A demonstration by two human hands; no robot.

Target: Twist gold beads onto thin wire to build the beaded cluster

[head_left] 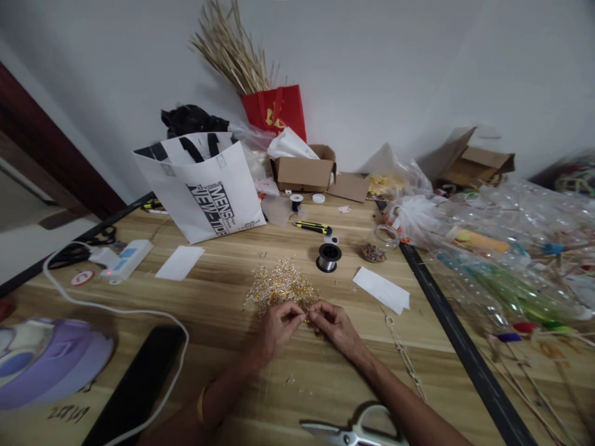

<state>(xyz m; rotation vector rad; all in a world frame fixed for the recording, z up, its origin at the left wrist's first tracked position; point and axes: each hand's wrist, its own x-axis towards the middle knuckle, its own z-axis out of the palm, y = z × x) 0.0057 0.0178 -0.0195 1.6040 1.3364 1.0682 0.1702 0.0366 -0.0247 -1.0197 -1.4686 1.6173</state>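
Observation:
Both hands meet at the near edge of a glittering heap of gold and clear beads on thin wire (282, 285). My left hand (280, 325) is closed, thumb and forefinger pinched together. Close beside it, my right hand (332, 322) is pinched too, fingertips almost touching the left ones. A tiny golden glint shows between them, but what they hold is too small to name. Just beyond the heap stands a black spool of silvery wire (328, 257). Scissors (356, 430) lie by my right forearm, and small clear bead bits (290, 380) lie between my arms.
White paper slips (382, 289) lie at right. A bead jar (374, 251) and yellow cutter (312, 227) sit farther back. A white bag (204, 192) and cardboard box (304, 173) stand behind. Plastic bottles (506, 291) crowd the right; a white cable (116, 308) crosses the left.

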